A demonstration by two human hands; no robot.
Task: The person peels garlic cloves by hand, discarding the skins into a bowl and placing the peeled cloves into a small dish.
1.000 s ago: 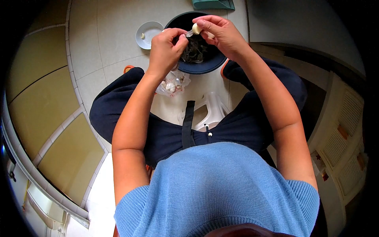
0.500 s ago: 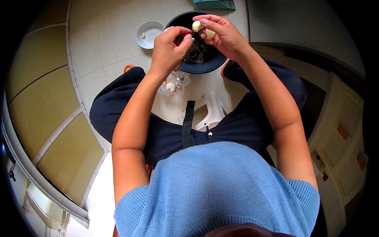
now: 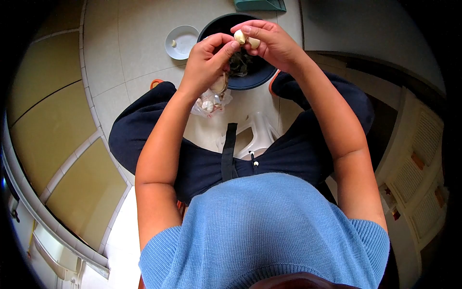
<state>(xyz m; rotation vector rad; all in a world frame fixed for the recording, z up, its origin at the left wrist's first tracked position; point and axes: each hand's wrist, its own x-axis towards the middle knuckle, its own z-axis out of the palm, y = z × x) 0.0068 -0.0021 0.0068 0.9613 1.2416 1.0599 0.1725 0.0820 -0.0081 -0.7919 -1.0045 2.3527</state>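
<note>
My right hand point(image 3: 272, 43) holds a pale peeled garlic clove point(image 3: 239, 36) between thumb and fingertips. A second garlic clove point(image 3: 253, 43) is tucked against its lower fingers. My left hand point(image 3: 207, 62) is closed in a pinch, thumb and forefinger touching the lower left end of the first clove. Any bit of skin in that pinch is too small to make out. Below both hands stands a dark blue basin point(image 3: 248, 84) with dark scraps and papery peel inside. Partly behind my left hand lies a clear plastic bag point(image 3: 211, 107) of garlic bulbs.
A white bowl point(image 3: 183, 34) with one clove in it stands on the tiled floor left of the basin. A teal dustpan-like object point(image 3: 260, 5) lies beyond. A white plastic stool point(image 3: 257, 132) is between my legs; a grey panel point(image 3: 365, 29) rises at right.
My left fingertips have moved up and right to the clove. The white bit seen at them before no longer shows. My right hand has turned the clove a little.
</note>
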